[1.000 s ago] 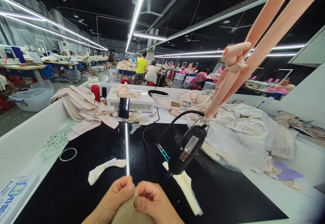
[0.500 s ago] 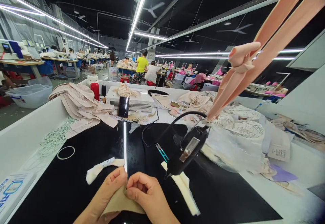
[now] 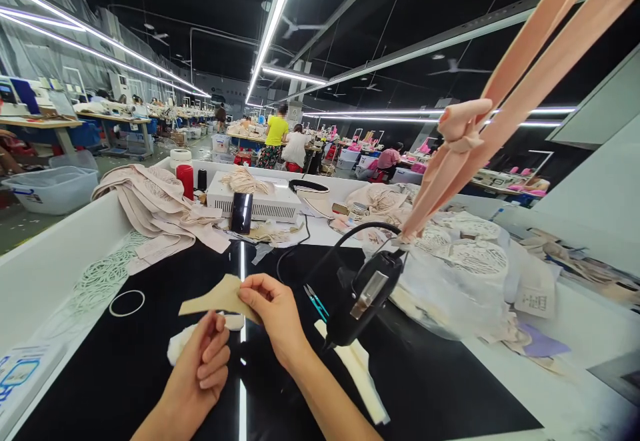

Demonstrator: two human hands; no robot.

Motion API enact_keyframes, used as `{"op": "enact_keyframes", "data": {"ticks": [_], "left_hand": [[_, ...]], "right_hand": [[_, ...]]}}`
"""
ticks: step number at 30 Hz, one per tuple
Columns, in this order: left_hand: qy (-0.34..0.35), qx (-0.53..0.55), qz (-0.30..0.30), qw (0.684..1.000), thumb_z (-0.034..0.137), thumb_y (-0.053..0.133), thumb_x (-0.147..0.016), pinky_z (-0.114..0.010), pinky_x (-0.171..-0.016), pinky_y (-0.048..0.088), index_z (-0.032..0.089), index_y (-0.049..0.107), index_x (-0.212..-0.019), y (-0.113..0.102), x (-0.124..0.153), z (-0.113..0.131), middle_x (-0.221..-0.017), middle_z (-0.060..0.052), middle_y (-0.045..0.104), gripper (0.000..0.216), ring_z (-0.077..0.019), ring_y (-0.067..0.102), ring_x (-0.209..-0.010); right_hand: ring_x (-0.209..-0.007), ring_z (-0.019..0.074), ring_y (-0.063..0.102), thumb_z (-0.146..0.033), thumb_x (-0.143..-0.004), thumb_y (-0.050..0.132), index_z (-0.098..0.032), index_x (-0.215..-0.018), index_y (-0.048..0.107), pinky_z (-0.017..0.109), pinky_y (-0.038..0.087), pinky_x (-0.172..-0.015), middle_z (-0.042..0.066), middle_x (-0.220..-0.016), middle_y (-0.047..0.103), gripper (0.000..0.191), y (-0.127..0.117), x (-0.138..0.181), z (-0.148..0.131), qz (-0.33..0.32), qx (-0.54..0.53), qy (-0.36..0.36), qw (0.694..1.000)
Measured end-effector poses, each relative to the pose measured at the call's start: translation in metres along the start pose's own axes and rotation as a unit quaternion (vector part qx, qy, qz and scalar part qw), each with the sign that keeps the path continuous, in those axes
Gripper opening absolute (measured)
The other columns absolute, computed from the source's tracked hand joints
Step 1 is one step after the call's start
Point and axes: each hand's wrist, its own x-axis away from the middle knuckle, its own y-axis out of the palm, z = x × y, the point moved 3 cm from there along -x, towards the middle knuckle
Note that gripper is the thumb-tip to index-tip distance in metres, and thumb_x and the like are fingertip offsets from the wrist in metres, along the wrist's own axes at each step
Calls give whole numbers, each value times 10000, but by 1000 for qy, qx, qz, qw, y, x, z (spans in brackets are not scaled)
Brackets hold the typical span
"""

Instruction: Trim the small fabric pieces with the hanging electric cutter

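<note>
A tan piece of cloth (image 3: 213, 297), with a curved upper edge and a pointed left end, is held up over the black tabletop. The thumb and fingers of my right hand (image 3: 273, 314) pinch its right side. Just below its lower edge is my left hand (image 3: 203, 361), fingers curled in and thumb against them; whether something small is between them, I cannot make out. Behind my left hand lies a white rolled cloth (image 3: 179, 342), partly hidden. To the right of my right forearm, a cream strip (image 3: 363, 381) lies on the black surface.
A black handheld tool (image 3: 365, 301) hangs from a knotted pink strap (image 3: 450, 167), close to my right forearm. Teal-handled snips (image 3: 317, 303) lie beside it. A white ring (image 3: 127, 303) is at left. Fabric piles (image 3: 155, 207), a phone (image 3: 242, 213) and a bagged stack (image 3: 450, 287) line the back and right.
My right hand has lifted the tan cloth up and away, spreading it flat. My left hand has come off the cloth and sits lower left, its fingers curled.
</note>
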Motion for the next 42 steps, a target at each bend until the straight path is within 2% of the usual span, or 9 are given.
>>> {"op": "enact_keyframes", "data": {"ticks": [3,8,14,18,22,29,34,37,42], "left_hand": [[-38,-53,-20,998,530,771,-769,-109,-290,119,195,483,-706,4,-1,-11,-420,137,279,446,-5,160,-300],[-54,-142,-45,987,582,803,-687,-130,-312,106,188,527,-725,3,-2,-25,-418,128,355,482,-7,173,-322],[-50,-199,-67,976,609,719,-753,-154,-327,140,201,508,-749,1,-3,-26,-455,120,382,459,-29,217,-338],[-53,-223,-86,970,603,701,-774,-162,-337,162,208,498,-754,-1,-5,-30,-457,126,374,445,-31,214,-333],[-51,-232,-92,967,665,727,-685,-169,-306,141,217,480,-713,-1,-10,-34,-421,135,351,512,-28,173,-321],[-36,-248,-79,965,635,774,-617,-166,-283,181,208,511,-685,7,-7,-26,-412,120,390,506,-28,205,-325],[2,-270,-77,960,596,753,-680,-153,-279,211,203,518,-698,11,-5,-19,-424,117,387,458,-27,223,-329],[22,-285,-82,955,576,732,-719,-150,-268,221,205,514,-695,12,-1,-18,-411,114,383,431,-32,231,-315],[49,-318,-100,942,520,712,-775,-148,-265,232,183,556,-683,13,7,-20,-371,93,418,383,-35,274,-267]], "right_hand": [[-649,112,515,-416,-753,719,-172,-864,697,225,374,-577,-6,-755,642,269,13,-26,8,-12,30,-21,999],[-606,109,562,-381,-869,698,-150,-821,669,240,459,-583,-23,-696,627,238,34,-71,35,-60,167,-34,983],[-884,181,670,-347,-960,618,-143,-1014,659,378,568,-811,45,-1008,685,215,40,-99,61,-102,341,-62,932],[-1015,214,646,-333,-962,613,-158,-1082,650,433,540,-901,71,-1129,662,216,40,-99,65,-93,413,-90,902],[-999,207,644,-339,-966,604,-164,-1070,652,423,539,-894,69,-1120,662,209,41,-97,64,-89,443,-107,886],[-940,189,651,-316,-964,609,-153,-972,664,406,539,-873,46,-1015,679,172,39,-98,52,-89,422,-153,889],[-900,178,626,-188,-951,601,-167,-906,700,353,498,-856,34,-905,672,111,31,-78,30,-72,389,-184,900],[-883,171,627,-180,-906,664,-204,-934,732,306,479,-833,22,-893,699,77,26,-57,27,-117,376,-191,899],[-878,194,648,-147,-724,826,-240,-918,757,304,477,-820,0,-884,721,225,20,-31,43,-195,377,-191,885]]}}
